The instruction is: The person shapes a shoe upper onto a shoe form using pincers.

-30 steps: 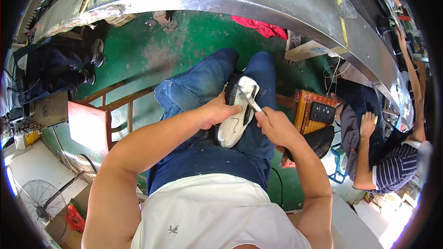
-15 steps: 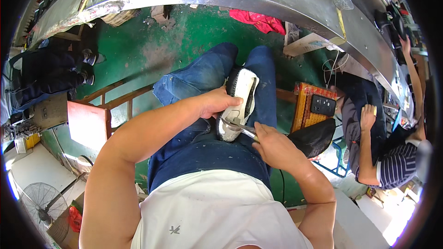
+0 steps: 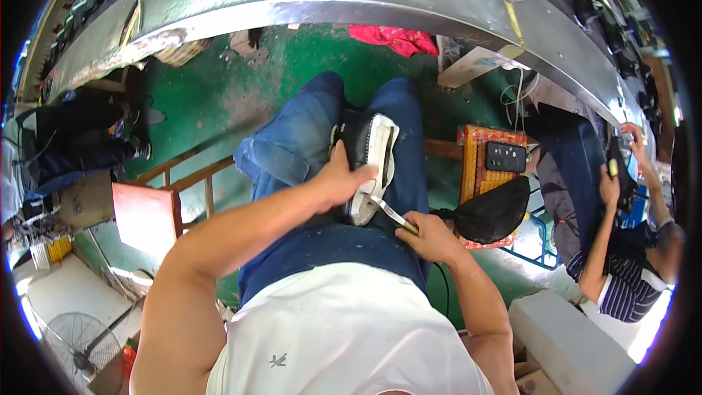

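A shoe (image 3: 376, 157) rests on its side across my thighs, black on the upper and pale whitish along the underside. My left hand (image 3: 341, 180) is closed round its left side, with the thumb pressed on the pale underside. In my right hand (image 3: 433, 237) is a pair of metal pincers (image 3: 393, 213), held by the handle end. The jaws of the pincers meet the near end of the shoe, just below my left thumb. I cannot make out exactly what the jaws grip.
A metal-edged bench (image 3: 307, 11) curves across the far side. To my right, a black phone-like device (image 3: 505, 156) lies on a slatted seat (image 3: 472, 175) beside a black bag-like thing (image 3: 491, 211). Farther right sits another person (image 3: 621, 281). At left stand a wooden stool (image 3: 146, 208) and a fan (image 3: 80, 344).
The shoe has tilted onto its side, showing more black upper. My right hand has moved slightly down and right along with the pincers. My left hand has shifted left and down.
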`<move>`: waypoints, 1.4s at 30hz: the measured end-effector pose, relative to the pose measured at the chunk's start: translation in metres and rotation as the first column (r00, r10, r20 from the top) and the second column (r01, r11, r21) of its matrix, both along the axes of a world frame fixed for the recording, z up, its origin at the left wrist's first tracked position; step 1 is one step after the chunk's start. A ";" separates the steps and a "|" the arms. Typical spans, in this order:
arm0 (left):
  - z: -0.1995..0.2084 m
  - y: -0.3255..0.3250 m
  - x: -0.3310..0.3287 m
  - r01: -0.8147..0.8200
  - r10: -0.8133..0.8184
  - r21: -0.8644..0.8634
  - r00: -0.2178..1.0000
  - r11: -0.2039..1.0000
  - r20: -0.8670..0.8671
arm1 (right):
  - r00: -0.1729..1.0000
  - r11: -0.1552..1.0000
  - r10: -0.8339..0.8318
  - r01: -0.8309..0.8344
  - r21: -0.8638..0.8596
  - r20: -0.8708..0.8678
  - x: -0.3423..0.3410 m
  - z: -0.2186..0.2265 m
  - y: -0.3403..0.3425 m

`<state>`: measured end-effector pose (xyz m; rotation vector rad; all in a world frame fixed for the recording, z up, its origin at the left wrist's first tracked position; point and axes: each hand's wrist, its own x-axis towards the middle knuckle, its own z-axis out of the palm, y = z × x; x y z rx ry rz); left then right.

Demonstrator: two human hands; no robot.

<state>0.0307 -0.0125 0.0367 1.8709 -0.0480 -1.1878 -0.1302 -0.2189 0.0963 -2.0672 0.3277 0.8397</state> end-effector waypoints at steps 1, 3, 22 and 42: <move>-0.004 0.012 -0.020 -0.008 0.009 -0.017 0.998 1.000 0.059 | 1.000 1.000 0.001 -0.001 0.008 0.016 -0.002 -0.005 -0.002; 0.003 0.019 -0.037 -0.120 0.099 -0.176 0.987 0.977 -0.123 | 1.000 1.000 0.009 -0.009 -0.009 0.004 0.006 0.001 -0.001; 0.003 0.032 -0.030 0.013 -0.048 -0.292 0.992 0.956 -0.113 | 0.822 0.754 0.257 0.159 0.637 -0.509 0.027 -0.052 -0.053; -0.033 0.046 -0.053 0.049 -0.008 -0.380 0.994 0.924 0.110 | 0.989 0.997 0.076 -0.077 0.005 0.127 0.041 0.006 0.020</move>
